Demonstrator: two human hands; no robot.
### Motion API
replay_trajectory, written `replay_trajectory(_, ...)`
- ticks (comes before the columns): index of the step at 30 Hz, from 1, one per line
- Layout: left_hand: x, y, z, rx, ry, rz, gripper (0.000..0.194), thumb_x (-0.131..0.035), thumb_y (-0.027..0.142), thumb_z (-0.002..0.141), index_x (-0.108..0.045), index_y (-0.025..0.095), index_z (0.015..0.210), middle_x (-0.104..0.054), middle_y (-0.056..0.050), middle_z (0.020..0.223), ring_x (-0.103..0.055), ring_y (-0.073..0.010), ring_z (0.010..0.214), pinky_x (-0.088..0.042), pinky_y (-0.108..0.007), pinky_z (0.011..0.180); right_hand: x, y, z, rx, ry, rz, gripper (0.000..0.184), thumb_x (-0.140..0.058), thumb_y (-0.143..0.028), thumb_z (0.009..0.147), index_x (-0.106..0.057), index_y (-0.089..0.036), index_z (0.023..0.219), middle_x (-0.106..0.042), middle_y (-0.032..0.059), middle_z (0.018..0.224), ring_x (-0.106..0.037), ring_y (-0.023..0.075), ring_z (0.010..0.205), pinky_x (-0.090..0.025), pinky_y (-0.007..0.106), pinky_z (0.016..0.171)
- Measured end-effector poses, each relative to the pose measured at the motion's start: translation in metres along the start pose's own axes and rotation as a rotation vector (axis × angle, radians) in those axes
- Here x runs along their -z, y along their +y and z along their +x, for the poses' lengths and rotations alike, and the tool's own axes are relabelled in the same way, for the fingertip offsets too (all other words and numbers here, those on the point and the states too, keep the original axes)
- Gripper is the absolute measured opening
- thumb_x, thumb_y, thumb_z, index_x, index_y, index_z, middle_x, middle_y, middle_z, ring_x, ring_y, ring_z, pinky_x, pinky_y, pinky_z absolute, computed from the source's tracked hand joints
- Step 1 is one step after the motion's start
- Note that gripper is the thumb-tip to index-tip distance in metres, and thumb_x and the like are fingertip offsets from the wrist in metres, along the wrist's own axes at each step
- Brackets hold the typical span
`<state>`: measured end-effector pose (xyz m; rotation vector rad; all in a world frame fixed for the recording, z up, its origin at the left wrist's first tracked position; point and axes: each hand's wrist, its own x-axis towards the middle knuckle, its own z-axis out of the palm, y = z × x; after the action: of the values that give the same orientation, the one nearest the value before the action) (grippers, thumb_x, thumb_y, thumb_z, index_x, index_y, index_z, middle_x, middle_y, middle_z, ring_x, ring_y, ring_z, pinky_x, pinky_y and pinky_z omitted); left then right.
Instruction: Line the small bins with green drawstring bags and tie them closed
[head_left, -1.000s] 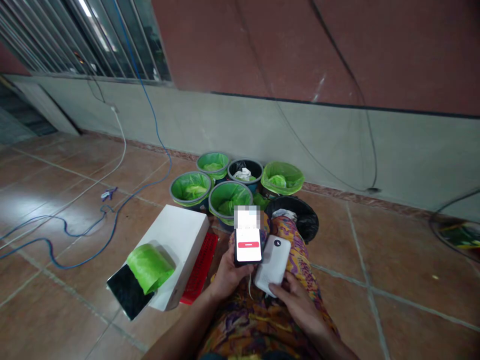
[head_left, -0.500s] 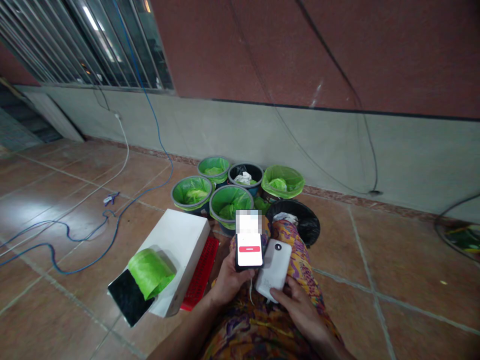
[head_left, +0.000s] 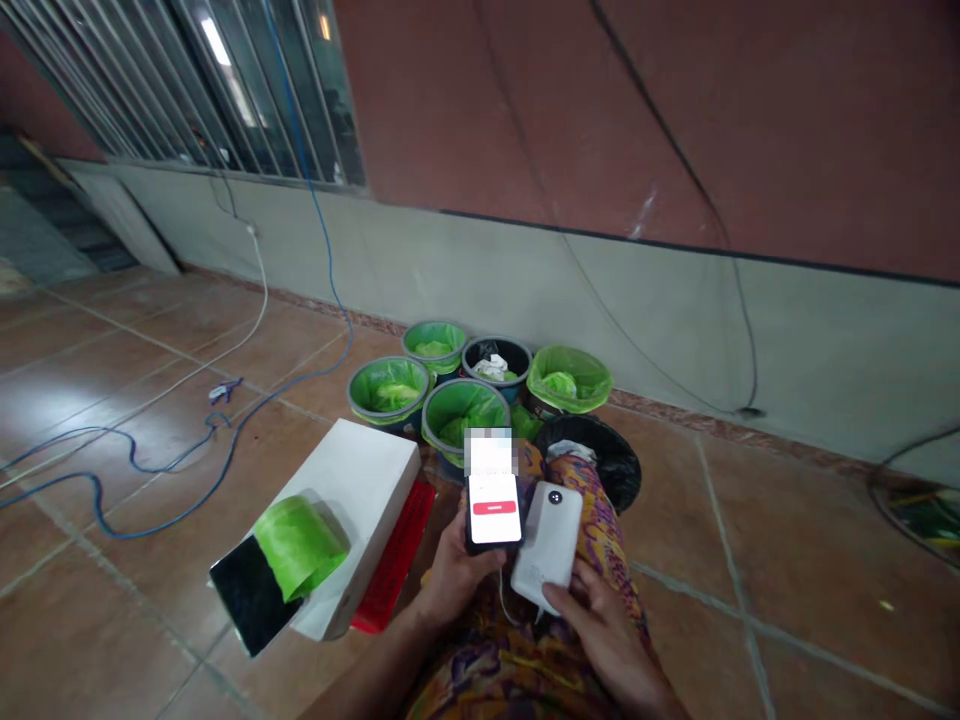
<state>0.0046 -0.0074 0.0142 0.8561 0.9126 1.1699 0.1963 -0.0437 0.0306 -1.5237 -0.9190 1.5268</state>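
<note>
The head view looks down at two hands, both busy, with a black-edged rectangular phone (head_left: 493, 500) as the centre of the clock face. The left hand (head_left: 459, 560) grips the phone's lower part, its screen lit white with a red bar and blurred at the top; the right hand (head_left: 589, 600) grasps the lower end of a white rounded plastic slab (head_left: 547, 545), seemingly a power bank, at four o'clock. The step in hand appears to be holding the two side by side, screen facing the wearer. A thin white cord (head_left: 504, 600) loops below at six o'clock and seems to link them, so any next move calls for keeping both close and the cord slack. Both are held over patterned orange-and-purple trousers (head_left: 510, 675). On the brown tiled floor (head_left: 810, 560), a white rectangular box (head_left: 367, 470) lies at nine o'clock; at eight are a red lattice-like plastic tray (head_left: 394, 570) beside it and, farther out, a flat glossy black panel (head_left: 255, 600) partly covered by a bright green sheet (head_left: 300, 545). Round buckets with green liners (head_left: 375, 375) cluster from eleven to one, and a black-lined bin (head_left: 622, 470) stands at two. Beyond rises a grey-and-maroon wall (head_left: 637, 110), with a barred window (head_left: 225, 100) at ten and a blue cable (head_left: 351, 335) trailing across the floor.
</note>
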Motion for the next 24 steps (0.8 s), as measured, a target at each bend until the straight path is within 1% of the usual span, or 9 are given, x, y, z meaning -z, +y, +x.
replay_trajectory(3,0.003,0.009,-0.004,-0.010,0.096,-0.073,0.058,-0.086,0.029,0.065,-0.064,0.017,0.118,-0.075,-0.010,0.111,-0.070,-0.0273,0.099,-0.055,-0.041,0.090,-0.005,-0.014,0.010,0.050,-0.048,-0.025,0.069,-0.077,-0.052,0.069,-0.060,-0.018,0.126,-0.077,0.0089,0.096,-0.071,0.0258,0.082,-0.056,0.034,0.071)
replay_trajectory(6,0.015,0.022,-0.007,-0.034,0.253,-0.125,0.064,-0.087,0.028,0.061,-0.064,0.016,0.120,-0.075,-0.011,0.110,-0.071,-0.0294,0.099,-0.056,-0.042,0.088,-0.019,-0.038,0.034,0.061,-0.129,-0.108,0.068,-0.077,-0.048,0.068,-0.061,-0.018,0.126,-0.077,0.0073,0.094,-0.065,0.0193,0.065,-0.047,0.028,0.054)
replay_trajectory(9,0.034,0.034,-0.010,-0.054,0.408,-0.174,0.062,-0.085,0.024,0.061,-0.063,0.016,0.119,-0.077,-0.011,0.106,-0.072,-0.0290,0.096,-0.056,-0.042,0.088,-0.047,-0.064,0.067,0.045,-0.244,-0.223,0.052,-0.076,-0.040,0.067,-0.067,-0.016,0.111,-0.075,0.0042,0.079,-0.054,0.0130,0.052,-0.036,0.024,0.046)
replay_trajectory(11,0.050,0.037,-0.011,-0.083,0.514,-0.213,0.059,-0.083,0.020,0.061,-0.063,0.017,0.117,-0.077,-0.009,0.104,-0.072,-0.0273,0.095,-0.056,-0.042,0.090,-0.075,-0.075,0.090,0.035,-0.327,-0.260,0.039,-0.074,-0.036,0.066,-0.069,-0.014,0.099,-0.072,0.0026,0.071,-0.049,0.0102,0.049,-0.033,0.023,0.046)
replay_trajectory(12,0.059,0.037,-0.011,-0.097,0.568,-0.231,0.059,-0.083,0.018,0.060,-0.063,0.017,0.116,-0.077,-0.009,0.104,-0.072,-0.0267,0.095,-0.055,-0.042,0.092,-0.090,-0.078,0.101,0.020,-0.369,-0.267,0.036,-0.072,-0.034,0.066,-0.070,-0.014,0.096,-0.071,0.0020,0.069,-0.048,0.0095,0.048,-0.032,0.022,0.046)
replay_trajectory(15,0.087,0.030,-0.010,-0.120,0.710,-0.250,0.060,-0.083,0.017,0.056,-0.064,0.017,0.113,-0.077,-0.009,0.105,-0.072,-0.0270,0.097,-0.053,-0.043,0.095,-0.136,-0.077,0.131,-0.036,-0.471,-0.312,0.033,-0.070,-0.027,0.064,-0.071,-0.015,0.094,-0.068,-0.0006,0.063,-0.045,0.0084,0.044,-0.030,0.022,0.044)
replay_trajectory(18,0.114,0.018,-0.008,-0.121,0.823,-0.242,0.058,-0.084,0.017,0.052,-0.066,0.016,0.107,-0.077,-0.009,0.104,-0.072,-0.0273,0.097,-0.053,-0.043,0.096,-0.174,-0.069,0.153,-0.057,-0.519,-0.409,0.024,-0.068,-0.020,0.063,-0.068,-0.015,0.087,-0.063,-0.0032,0.054,-0.041,0.0080,0.040,-0.027,0.022,0.042)
replay_trajectory(21,0.130,0.008,-0.005,-0.111,0.904,-0.263,0.056,-0.084,0.015,0.050,-0.066,0.015,0.103,-0.078,-0.008,0.099,-0.072,-0.0260,0.091,-0.054,-0.043,0.093,-0.200,-0.061,0.170,-0.074,-0.547,-0.525,0.015,-0.067,-0.014,0.063,-0.063,-0.016,0.077,-0.055,-0.0065,0.046,-0.040,0.0080,0.038,-0.027,0.022,0.041)
replay_trajectory(24,0.138,0.001,0.002,-0.079,0.960,-0.291,0.052,-0.082,0.013,0.052,-0.066,0.015,0.102,-0.078,-0.008,0.095,-0.072,-0.0259,0.088,-0.055,-0.043,0.090,-0.216,-0.054,0.186,-0.071,-0.578,-0.614,0.014,-0.066,-0.009,0.063,-0.061,-0.016,0.074,-0.054,-0.0076,0.046,-0.041,0.0078,0.039,-0.028,0.022,0.043)
